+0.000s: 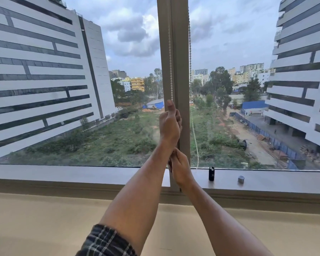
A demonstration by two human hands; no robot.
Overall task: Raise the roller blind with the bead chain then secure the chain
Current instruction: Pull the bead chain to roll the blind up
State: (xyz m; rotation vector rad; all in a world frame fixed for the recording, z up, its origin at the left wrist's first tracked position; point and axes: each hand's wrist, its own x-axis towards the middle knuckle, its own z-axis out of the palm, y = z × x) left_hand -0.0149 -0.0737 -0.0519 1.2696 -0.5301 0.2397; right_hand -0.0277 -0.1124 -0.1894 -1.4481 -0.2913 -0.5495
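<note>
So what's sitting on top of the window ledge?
On the window ledge stand a small black bottle-like thing and a little grey cap-like thing, both right of the frame post. The right hand and left forearm cover a bit of the ledge, so that part is hidden.

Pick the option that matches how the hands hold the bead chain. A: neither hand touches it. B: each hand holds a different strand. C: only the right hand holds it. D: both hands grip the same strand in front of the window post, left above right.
D: the left hand is closed on the bead chain higher up the window post, and the right hand grips it lower, near the sill.
</note>
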